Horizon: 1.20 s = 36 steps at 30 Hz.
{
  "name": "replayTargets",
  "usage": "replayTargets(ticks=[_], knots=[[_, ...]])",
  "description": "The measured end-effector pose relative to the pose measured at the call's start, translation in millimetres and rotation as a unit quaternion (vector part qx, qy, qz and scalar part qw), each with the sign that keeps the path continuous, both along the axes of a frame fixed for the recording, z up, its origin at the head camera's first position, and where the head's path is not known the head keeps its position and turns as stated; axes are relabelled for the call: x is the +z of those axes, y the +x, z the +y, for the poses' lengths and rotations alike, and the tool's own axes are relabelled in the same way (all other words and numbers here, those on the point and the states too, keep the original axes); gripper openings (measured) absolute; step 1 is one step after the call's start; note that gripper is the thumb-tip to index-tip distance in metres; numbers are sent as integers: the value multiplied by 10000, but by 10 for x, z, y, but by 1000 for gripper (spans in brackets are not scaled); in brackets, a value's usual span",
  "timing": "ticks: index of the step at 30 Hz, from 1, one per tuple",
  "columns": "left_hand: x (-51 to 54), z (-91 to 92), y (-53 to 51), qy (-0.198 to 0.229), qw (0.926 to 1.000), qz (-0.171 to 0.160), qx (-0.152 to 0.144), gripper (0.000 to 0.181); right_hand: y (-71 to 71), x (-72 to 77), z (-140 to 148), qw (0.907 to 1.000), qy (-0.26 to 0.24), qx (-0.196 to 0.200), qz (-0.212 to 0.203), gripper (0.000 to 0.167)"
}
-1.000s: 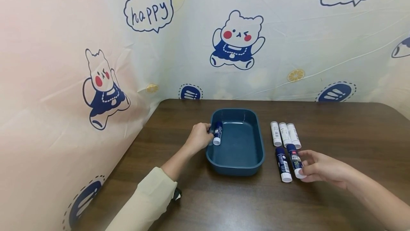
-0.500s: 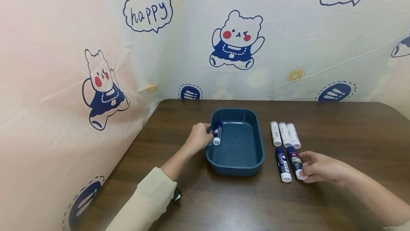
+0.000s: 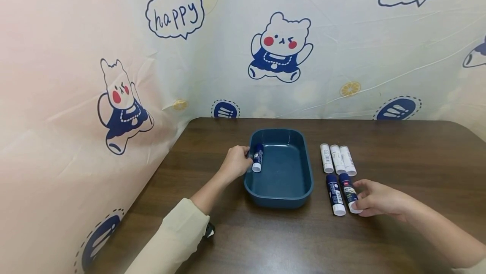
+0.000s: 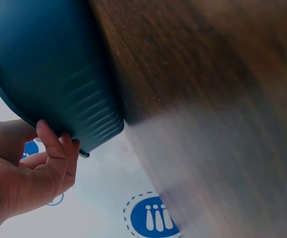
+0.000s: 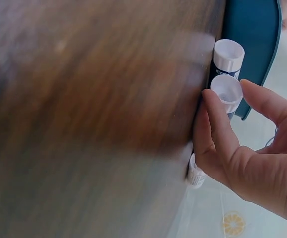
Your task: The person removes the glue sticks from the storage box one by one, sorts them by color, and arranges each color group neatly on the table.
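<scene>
My left hand grips the left rim of a dark blue rectangular plastic bin; the left wrist view shows the fingers at the outside of the bin. Inside the bin, along its left wall, lies a navy glue stick with a white base. My right hand pinches the white base of another navy glue stick between thumb and fingers, seen end-on as a white base in the right wrist view. Just left of it lies a similar navy glue stick.
Three white glue-stick-like tubes lie side by side behind the navy pair, right of the bin. Everything is on a dark wooden table. A printed cloth hangs behind and to the left.
The glue stick at my right hand has shifted slightly toward the table's front, away from the white tubes. My left hand and the bin have stayed put.
</scene>
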State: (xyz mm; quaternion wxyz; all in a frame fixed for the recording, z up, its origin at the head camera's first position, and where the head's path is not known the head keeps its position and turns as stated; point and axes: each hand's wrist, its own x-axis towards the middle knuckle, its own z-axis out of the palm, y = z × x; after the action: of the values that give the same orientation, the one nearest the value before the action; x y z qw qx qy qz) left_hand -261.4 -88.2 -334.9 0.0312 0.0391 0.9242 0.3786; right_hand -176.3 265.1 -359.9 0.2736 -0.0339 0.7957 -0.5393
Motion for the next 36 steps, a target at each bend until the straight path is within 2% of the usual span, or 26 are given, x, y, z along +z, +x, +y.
replayTargets(ticks=[15, 36], knots=[[0, -6, 1, -4, 10000, 8, -13, 43, 2, 7, -63, 9991, 382, -107, 158, 76], [-3, -2, 3, -8, 10000, 29, 29, 42, 14, 0, -84, 9990, 329, -161, 253, 77]])
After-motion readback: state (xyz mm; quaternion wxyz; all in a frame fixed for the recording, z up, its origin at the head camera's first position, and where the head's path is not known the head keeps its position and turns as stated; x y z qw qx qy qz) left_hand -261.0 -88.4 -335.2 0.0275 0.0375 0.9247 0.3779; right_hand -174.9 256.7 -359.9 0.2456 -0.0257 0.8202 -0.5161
